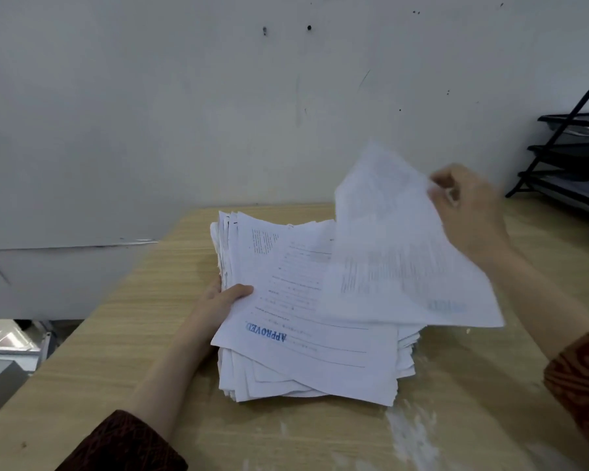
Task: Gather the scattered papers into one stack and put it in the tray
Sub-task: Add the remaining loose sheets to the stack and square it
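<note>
A: Stack (306, 334) position?

B: On the wooden table (123, 362), centre, edges ragged. Top page bears a blue stamp, "APPROVED", upside down from this view. Other print too small to read.

A: Left hand (220, 302)?

B: At the stack's left edge, forearm reaching in from lower left. Thumb lies on the top page; the fingers are hidden under or behind the papers. It grips that edge.

A: Right hand (466, 212)?

B: Raised above the stack's right side, fingers curled, pinching the upper corner of one sheet (402, 253). The sheet hangs tilted over the stack, blurred, with a faint blue stamp at its lower edge, unreadable.

A: Tray (572, 158)?

B: Black tiered rack, far right, well apart from the stack.
</note>
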Motion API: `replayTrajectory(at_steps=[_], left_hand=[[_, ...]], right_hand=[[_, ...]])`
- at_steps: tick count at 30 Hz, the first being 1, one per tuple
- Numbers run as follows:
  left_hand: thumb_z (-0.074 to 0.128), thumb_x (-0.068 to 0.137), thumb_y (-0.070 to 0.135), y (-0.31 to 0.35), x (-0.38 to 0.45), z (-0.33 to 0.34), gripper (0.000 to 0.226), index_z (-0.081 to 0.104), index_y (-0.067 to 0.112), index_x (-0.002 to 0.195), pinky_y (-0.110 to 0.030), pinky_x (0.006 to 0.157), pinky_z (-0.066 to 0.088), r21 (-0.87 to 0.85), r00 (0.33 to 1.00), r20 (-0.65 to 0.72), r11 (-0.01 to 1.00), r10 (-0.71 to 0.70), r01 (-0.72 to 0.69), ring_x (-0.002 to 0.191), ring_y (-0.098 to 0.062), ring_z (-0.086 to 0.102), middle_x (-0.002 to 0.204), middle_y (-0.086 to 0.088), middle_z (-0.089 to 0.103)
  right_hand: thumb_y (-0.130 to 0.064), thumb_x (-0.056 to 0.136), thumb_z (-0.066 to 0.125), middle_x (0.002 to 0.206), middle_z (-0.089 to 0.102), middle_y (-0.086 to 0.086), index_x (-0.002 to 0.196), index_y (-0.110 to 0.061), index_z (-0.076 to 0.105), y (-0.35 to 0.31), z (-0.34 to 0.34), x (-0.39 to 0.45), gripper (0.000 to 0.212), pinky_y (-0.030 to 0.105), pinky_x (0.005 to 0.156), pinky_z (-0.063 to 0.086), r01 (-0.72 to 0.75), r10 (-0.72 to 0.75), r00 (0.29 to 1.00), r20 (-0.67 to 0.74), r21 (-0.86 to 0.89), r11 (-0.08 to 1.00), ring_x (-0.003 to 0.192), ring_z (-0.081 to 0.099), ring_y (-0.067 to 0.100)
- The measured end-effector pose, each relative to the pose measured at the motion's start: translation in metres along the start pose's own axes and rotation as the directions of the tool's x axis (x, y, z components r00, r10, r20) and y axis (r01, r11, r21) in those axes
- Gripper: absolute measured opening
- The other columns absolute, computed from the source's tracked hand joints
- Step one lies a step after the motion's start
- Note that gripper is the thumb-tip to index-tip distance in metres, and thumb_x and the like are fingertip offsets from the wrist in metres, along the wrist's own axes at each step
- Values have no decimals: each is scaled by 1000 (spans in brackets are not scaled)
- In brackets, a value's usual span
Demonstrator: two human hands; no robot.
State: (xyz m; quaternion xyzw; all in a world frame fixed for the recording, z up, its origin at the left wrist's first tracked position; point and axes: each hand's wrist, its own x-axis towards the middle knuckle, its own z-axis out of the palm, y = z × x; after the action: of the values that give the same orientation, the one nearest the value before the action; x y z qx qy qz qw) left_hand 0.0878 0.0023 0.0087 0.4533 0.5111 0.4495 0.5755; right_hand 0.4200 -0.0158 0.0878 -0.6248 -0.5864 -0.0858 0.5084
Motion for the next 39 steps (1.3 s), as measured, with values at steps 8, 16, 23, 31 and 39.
replayTrajectory(at_steps=[8,16,23,31,39], left_hand=[[62,88,12,2,-7,3,21,57,18,107,-26,48,51,63,999,-38,998,4,-2,61,-21,67,84,-8,68],[54,93,24,2,-4,-3,37,56,8,126,-10,67,43,117,997,-67,992,-39,47,98,-10,50,131,-5,51],[77,64,30,-1,0,-2,74,55,-4,125,-27,60,41,55,995,-88,997,-48,53,74,-13,57,106,-2,62],[66,86,17,-5,6,-3,33,52,15,115,-32,64,47,6,998,-59,1000,-22,22,83,-19,62,94,3,62],[60,90,16,-5,2,-2,20,49,27,103,-28,61,46,-6,998,12,998,55,-55,80,-13,62,89,10,61]], right_hand=[[-8,82,58,95,70,-3,83,-12,67,-53,6,-36,10,33,95,40,561,-573,820,-4,210,801,104,58,13],[9,75,65,107,67,-12,74,-28,57,6,15,-100,38,7,99,33,326,-461,791,401,361,874,121,47,-4],[3,77,63,108,64,-20,75,-31,57,21,14,-103,34,7,95,36,245,-384,776,500,323,914,121,47,-4],[10,86,48,125,45,-30,106,-23,61,23,9,-98,41,2,100,25,93,-185,834,520,197,976,121,31,-24],[-11,90,57,106,67,1,124,-14,56,20,29,-73,34,31,80,48,-439,320,772,549,98,893,89,63,19]])
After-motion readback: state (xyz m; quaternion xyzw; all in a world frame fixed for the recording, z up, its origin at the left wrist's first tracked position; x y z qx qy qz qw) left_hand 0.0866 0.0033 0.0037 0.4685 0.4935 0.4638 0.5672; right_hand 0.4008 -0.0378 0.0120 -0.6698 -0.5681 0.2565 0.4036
